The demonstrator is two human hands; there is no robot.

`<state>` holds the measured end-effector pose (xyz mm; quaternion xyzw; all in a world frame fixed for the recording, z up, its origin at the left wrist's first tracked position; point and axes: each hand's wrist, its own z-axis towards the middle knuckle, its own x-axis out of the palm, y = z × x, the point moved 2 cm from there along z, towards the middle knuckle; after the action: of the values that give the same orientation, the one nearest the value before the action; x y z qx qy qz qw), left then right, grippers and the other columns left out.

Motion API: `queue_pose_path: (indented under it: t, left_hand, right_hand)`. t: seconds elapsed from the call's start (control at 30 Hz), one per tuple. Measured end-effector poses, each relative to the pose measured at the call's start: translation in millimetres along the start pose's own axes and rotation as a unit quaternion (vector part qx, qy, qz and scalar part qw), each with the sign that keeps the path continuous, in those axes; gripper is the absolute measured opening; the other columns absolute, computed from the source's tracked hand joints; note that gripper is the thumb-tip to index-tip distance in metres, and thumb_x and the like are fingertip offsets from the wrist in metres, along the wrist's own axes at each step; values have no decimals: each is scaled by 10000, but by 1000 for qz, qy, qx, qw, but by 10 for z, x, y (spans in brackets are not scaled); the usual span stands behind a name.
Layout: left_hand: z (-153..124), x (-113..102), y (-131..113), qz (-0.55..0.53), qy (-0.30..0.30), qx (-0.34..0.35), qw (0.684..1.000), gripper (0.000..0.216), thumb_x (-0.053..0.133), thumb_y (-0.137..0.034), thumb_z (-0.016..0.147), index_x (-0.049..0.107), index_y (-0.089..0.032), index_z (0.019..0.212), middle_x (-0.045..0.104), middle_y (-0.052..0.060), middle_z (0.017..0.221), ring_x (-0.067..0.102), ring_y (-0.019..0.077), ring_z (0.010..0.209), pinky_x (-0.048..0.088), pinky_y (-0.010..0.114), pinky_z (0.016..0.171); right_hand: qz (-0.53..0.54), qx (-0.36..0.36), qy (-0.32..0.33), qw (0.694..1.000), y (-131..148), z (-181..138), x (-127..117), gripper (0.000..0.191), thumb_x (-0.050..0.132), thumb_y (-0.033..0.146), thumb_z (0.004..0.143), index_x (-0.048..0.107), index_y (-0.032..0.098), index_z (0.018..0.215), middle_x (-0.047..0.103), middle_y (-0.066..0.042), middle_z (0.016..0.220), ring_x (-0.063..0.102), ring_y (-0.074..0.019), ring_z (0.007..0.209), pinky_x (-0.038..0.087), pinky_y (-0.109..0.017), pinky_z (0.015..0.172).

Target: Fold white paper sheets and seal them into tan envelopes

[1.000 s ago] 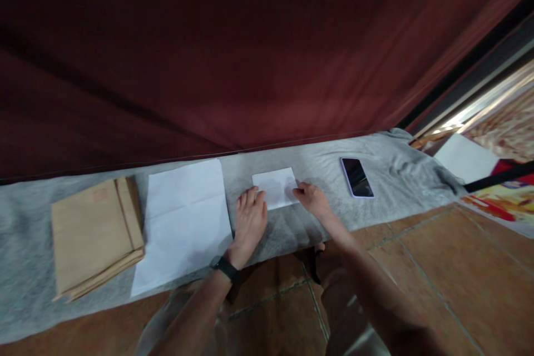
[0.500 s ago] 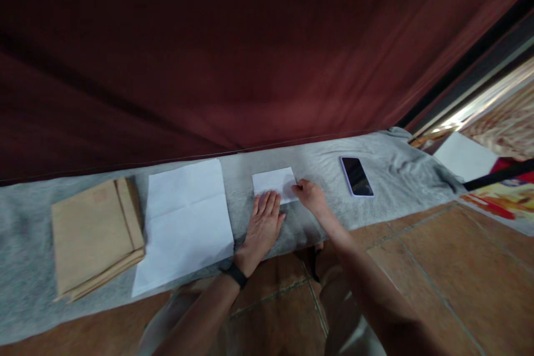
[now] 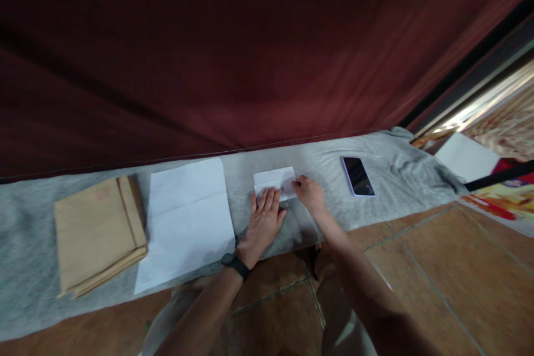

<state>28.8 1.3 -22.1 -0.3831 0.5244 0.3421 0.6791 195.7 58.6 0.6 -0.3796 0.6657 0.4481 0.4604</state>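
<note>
A small folded sheet of white paper point(image 3: 273, 177) lies on the grey cloth in front of me, with a fold line running across it. My left hand point(image 3: 266, 219) rests on its near left part, fingers stretched out and flat. At the paper's right edge, my right hand point(image 3: 309, 192) is closed, with thumb and fingers pinching that edge. To the left of my left hand lie larger white sheets point(image 3: 187, 222) with a crease across the top one.
A stack of brown envelopes point(image 3: 98, 233) sits at the far left. On the right lies a phone point(image 3: 358, 177) with a dark screen. The grey cloth point(image 3: 321, 158) covers a narrow ledge against a dark red curtain point(image 3: 250, 67). Tiled floor point(image 3: 450, 267) shows below.
A narrow flap has been folded on the small paper, so a fold line now shows across it. Both hands stay in nearly the same place.
</note>
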Motion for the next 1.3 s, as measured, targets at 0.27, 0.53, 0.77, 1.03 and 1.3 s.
queue_pose_path:
  t: [0.27,0.53,0.77,1.03,1.3]
  left_hand:
    - [32,-42,18,7,-15,0,1000,585,367,-426,1027,385,-135,1533,351,121,1628,256,292,1532,162,583,1253]
    - [19,5,-7,-2,-19,5,1000,609,382,-441,1014,359,-147,1548,348,119,1630,238,292,1539,144,604,1254]
    - [21,42,3,-5,-18,-3,1000,641,406,-448,1006,321,-149,1566,332,124,1637,221,289,1544,171,594,1250]
    - [46,54,-1,-6,-11,-17,1000,654,424,-448,1000,311,-150,1571,316,132,1642,219,299,1544,215,586,1234]
    - [70,38,-14,-8,-8,-23,1000,653,435,-440,994,319,-149,1567,328,143,1636,230,304,1540,238,577,1224]
  right_hand:
    - [18,10,-26,999,9,67,53,315,477,366,1008,722,201,1115,769,-113,1043,727,-232,997,519,-275,812]
    - [13,16,-39,999,35,95,58,308,472,342,1006,716,182,1105,766,-128,1039,730,-237,986,515,-280,809]
    - [0,17,-55,998,63,117,102,310,459,352,1021,680,167,1135,759,-127,1043,725,-240,1001,512,-294,829]
    - [-9,19,-67,998,97,106,101,320,427,358,1036,656,168,1153,757,-115,1045,724,-241,998,509,-295,826]
    - [3,19,-83,996,125,107,111,319,422,364,1041,639,157,1150,752,-125,1046,718,-224,1000,502,-279,831]
